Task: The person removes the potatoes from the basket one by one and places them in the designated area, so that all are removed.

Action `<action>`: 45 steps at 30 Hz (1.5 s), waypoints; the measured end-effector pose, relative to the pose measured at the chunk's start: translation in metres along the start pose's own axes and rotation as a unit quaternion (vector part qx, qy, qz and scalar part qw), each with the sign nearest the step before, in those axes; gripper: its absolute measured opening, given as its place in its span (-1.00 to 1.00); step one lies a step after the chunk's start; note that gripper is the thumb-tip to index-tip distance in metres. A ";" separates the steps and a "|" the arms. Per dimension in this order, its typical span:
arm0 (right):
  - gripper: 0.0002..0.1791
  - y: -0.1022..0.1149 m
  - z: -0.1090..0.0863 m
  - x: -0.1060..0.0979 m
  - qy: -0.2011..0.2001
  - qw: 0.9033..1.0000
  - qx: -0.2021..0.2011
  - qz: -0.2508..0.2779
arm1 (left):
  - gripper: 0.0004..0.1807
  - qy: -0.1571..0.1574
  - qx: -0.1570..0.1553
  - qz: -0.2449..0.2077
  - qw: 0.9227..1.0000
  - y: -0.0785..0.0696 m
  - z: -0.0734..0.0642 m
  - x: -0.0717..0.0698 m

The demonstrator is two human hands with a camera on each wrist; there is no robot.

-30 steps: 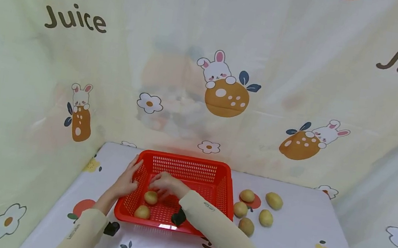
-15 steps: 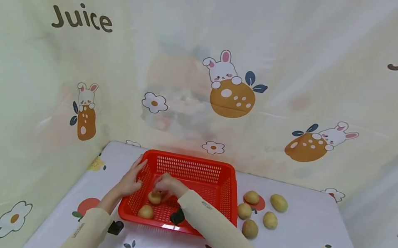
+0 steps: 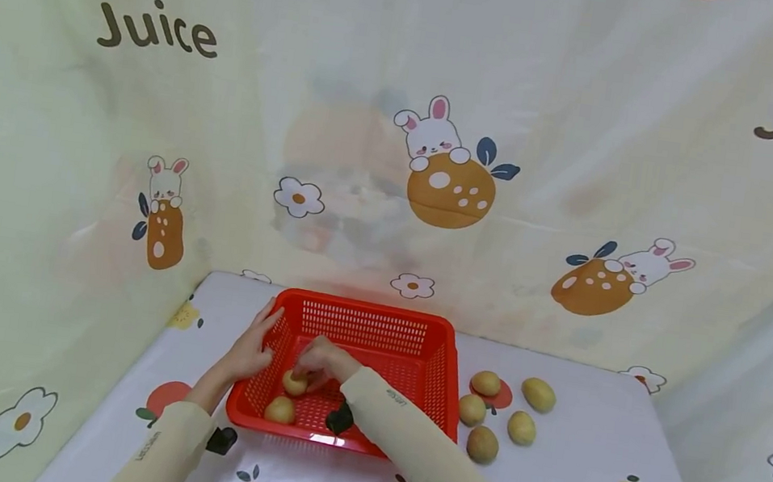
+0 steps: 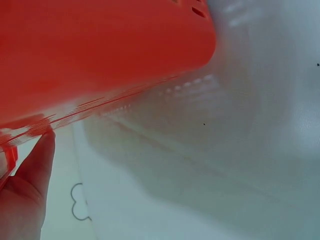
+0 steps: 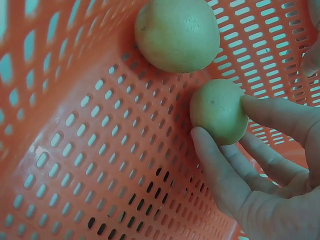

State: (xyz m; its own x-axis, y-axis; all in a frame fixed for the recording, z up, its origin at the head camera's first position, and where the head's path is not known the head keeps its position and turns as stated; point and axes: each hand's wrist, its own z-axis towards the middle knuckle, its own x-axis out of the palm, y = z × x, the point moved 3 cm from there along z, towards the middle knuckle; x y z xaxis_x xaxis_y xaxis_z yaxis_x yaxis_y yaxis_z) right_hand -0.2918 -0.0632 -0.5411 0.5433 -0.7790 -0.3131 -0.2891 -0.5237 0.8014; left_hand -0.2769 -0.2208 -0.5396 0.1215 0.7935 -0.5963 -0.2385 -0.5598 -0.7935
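Note:
Inside the red plastic basket (image 3: 413, 375), my right hand (image 3: 329, 362) pinches a small round potato (image 5: 216, 111) between thumb and fingertips, low over the slotted floor. A larger potato (image 5: 177, 35) lies beside it, by the wall in the front left corner. My left hand (image 3: 247, 351) rests against the basket's left side with its fingers extended, touching the rim. In the left wrist view, part of the left hand (image 4: 31, 187) shows at the basket's edge; its other fingers are hidden there.
To the right of the basket several potatoes (image 3: 521, 428) lie loose on the patterned tablecloth (image 3: 577, 462). A printed curtain (image 3: 365, 67) hangs behind and at both sides of the table.
My right hand has moved from just beside the small potato to pinching it. My left hand keeps its place on the basket. The head view has shifted slightly.

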 end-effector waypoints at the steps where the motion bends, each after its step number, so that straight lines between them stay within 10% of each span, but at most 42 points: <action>1: -0.72 0.000 0.000 0.000 0.000 1.000 0.001 0.002 | -0.11 0.002 -0.002 -0.002 1.000 -0.001 0.001 0.000; 24: -0.97 -0.003 -0.007 -0.027 0.039 0.997 -0.014 0.071 | -0.12 0.000 0.023 0.002 1.000 -0.008 0.004 -0.006; 45: -0.66 -0.037 -0.041 -0.092 0.000 0.994 -0.040 0.106 | -0.09 0.000 0.004 0.007 1.000 -0.004 -0.001 -0.001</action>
State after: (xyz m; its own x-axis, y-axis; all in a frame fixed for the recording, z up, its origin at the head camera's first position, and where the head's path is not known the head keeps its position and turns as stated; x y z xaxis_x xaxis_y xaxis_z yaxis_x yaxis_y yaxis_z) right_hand -0.2989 0.0421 -0.5215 0.4771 -0.8687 -0.1330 -0.3336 -0.3190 0.8871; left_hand -0.2748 -0.2197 -0.5364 0.1183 0.7857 -0.6072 -0.2470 -0.5690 -0.7844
